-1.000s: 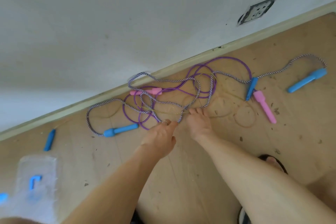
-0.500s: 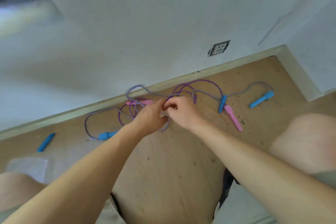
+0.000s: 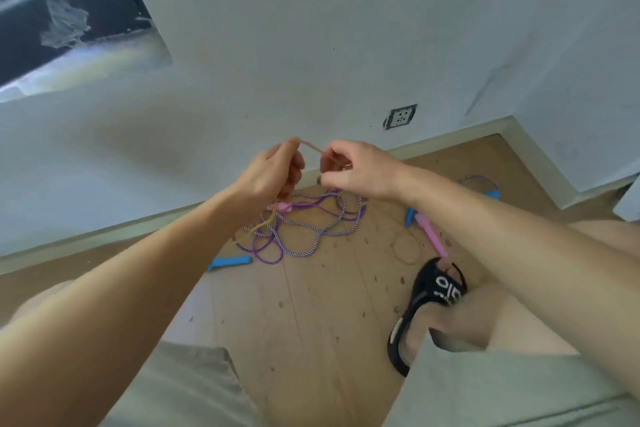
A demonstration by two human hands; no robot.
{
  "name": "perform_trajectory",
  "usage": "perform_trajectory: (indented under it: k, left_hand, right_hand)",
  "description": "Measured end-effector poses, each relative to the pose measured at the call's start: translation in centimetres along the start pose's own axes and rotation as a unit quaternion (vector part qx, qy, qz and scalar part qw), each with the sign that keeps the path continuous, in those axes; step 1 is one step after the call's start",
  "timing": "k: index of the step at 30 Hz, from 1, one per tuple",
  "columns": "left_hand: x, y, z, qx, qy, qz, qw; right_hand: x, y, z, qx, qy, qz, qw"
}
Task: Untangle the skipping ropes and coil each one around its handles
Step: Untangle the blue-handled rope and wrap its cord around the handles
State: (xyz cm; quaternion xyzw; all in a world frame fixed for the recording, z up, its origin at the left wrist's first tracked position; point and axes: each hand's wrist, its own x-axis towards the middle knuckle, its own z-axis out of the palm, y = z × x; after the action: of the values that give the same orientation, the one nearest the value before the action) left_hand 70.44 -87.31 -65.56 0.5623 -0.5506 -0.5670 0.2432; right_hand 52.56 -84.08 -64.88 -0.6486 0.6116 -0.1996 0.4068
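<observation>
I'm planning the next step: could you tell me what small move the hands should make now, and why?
Probably set the rubber band aside: both the left hand and the right hand pinch it, while the ropes lie tangled on the floor.

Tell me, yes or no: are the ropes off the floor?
No. Both ropes lie tangled on the floor; the hands stretch only a rubber band.

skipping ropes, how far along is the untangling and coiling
Nothing looks finished. The purple rope and the striped rope lie crossed in one heap on the floor, no rope coiled round a handle. In hand: the left hand and right hand pinch a thin tan strand stretched between them. Left: separating both ropes, then coiling each.
</observation>
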Motion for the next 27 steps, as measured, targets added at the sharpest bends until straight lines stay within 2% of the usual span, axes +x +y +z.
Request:
perform_trajectory:
  k: [1, 3, 5, 7, 9, 12, 15, 17, 19, 21, 23, 25, 27]
  left_hand:
    - [-0.1, 1.0, 0.2, -0.039, -0.011, 0.006, 0.999]
    - [-0.2, 2.9, 0.8, -0.081, -0.063, 0.039, 0.994]
    - [-0.1, 4.2, 1.3, -0.139, -0.102, 0.060, 0.983]
    - [-0.1, 5.5, 1.4, -0.219, -0.110, 0.052, 0.968]
    - [0.1, 7.1, 1.1, -0.309, -0.115, 0.038, 0.943]
    - [0.3, 8.9, 0.5, -0.394, -0.130, 0.004, 0.910]
    - [0.6, 9.3, 0.9, -0.436, -0.160, -0.014, 0.886]
    - [0.6, 9.1, 1.3, -0.425, -0.175, -0.015, 0.888]
    - [0.7, 9.1, 1.0, -0.395, -0.165, 0.004, 0.904]
    - [1.2, 9.3, -0.8, -0.360, -0.117, 0.030, 0.925]
    - [1.9, 8.4, -3.7, -0.287, -0.017, 0.048, 0.956]
    - [2.3, 5.8, -6.5, -0.161, 0.103, 0.058, 0.980]
    - [2.3, 1.7, -8.8, -0.032, 0.147, 0.041, 0.988]
  right_hand:
    - [-0.2, 0.5, 0.0, -0.007, -0.028, 0.002, 1.000]
    - [-0.3, 1.1, 0.6, 0.059, -0.067, -0.007, 0.996]
    - [0.4, 1.0, 0.6, 0.175, -0.047, -0.033, 0.983]
    - [0.8, 0.4, -0.2, 0.249, -0.035, -0.015, 0.968]
    - [1.1, 0.3, -0.9, 0.236, -0.082, 0.005, 0.968]
    - [1.4, 0.6, -0.6, 0.169, -0.167, -0.013, 0.971]
    - [1.6, -0.3, 0.3, 0.212, -0.185, -0.034, 0.959]
    - [1.9, -1.3, 0.7, 0.183, -0.194, -0.043, 0.963]
    - [2.5, -1.6, 0.9, 0.035, -0.189, -0.044, 0.980]
    - [3.2, -1.2, -0.4, -0.128, -0.136, -0.009, 0.982]
    - [3.7, -0.3, -2.2, -0.236, -0.046, 0.020, 0.970]
    - [4.0, -0.1, -3.8, -0.244, 0.000, 0.008, 0.970]
    - [4.0, -0.4, -4.5, -0.173, 0.003, -0.019, 0.985]
